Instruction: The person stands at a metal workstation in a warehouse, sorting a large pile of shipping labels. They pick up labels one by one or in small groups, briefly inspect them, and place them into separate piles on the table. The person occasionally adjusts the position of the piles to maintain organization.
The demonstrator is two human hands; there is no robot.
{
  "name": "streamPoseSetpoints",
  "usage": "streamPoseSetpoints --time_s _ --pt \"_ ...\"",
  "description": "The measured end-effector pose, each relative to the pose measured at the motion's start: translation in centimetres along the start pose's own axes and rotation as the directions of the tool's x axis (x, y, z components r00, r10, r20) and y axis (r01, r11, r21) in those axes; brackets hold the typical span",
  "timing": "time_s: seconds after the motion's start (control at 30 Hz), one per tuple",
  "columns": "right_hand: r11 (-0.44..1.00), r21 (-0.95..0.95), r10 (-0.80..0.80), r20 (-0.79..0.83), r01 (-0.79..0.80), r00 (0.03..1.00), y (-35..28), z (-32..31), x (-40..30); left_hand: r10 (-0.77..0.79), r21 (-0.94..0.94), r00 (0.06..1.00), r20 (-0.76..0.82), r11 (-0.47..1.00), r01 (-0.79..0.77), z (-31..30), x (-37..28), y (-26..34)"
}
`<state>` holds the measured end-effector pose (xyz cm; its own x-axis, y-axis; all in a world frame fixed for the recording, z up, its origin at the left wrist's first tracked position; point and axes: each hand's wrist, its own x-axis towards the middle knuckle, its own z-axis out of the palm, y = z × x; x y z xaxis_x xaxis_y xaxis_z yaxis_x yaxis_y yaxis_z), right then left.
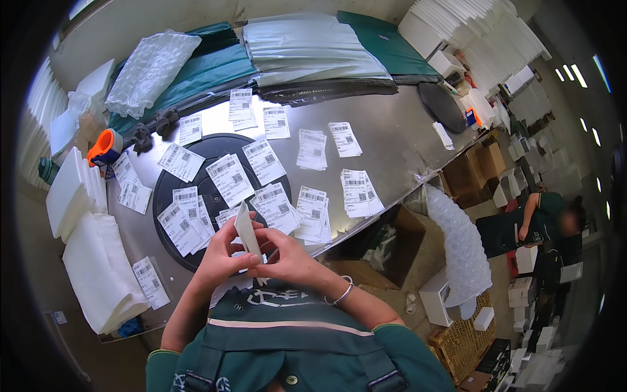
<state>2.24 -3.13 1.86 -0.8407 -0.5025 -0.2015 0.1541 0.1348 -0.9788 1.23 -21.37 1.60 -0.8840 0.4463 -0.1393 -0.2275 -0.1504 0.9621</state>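
Note:
Close to my chest, my left hand (224, 255) and my right hand (286, 252) hold a thin stack of paper labels (249, 234) between them, turned nearly edge-on. Beneath and beyond them lies a round black turntable (216, 198) bearing several piles of printed labels, among them one pile (230, 180) near its middle. More label piles lie on the metal table, such as one at the right (361, 193), one in the middle (312, 150) and one at the back (240, 104). A single label (151, 282) rests near the left edge. My fingers partly hide a pile below them.
Plastic mailing bags (313, 49) and bubble wrap (152, 71) line the back. Orange tape dispensers (105, 146) (472, 117) stand at both sides. White foam sheets (100, 264) are at the left. An open cardboard box (411, 250) stands below the right edge; a co-worker (534, 220) is farther right.

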Motion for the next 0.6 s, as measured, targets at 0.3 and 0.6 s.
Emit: streamPoseSetpoints --time_s 0.3,0.6 --pt "0.946 0.282 0.150 0.055 -0.160 0.987 1.2 -2.7 -1.9 -0.068 -0.138 0.995 0.074 0.987 0.078 1.0 0.3 0.1" --pt "0.765 0.639 0.046 -0.179 0.081 0.983 0.8 -4.0 -2.0 0.144 -0.235 0.987 -0.070 0.959 -0.157 1.5 0.0 0.8"
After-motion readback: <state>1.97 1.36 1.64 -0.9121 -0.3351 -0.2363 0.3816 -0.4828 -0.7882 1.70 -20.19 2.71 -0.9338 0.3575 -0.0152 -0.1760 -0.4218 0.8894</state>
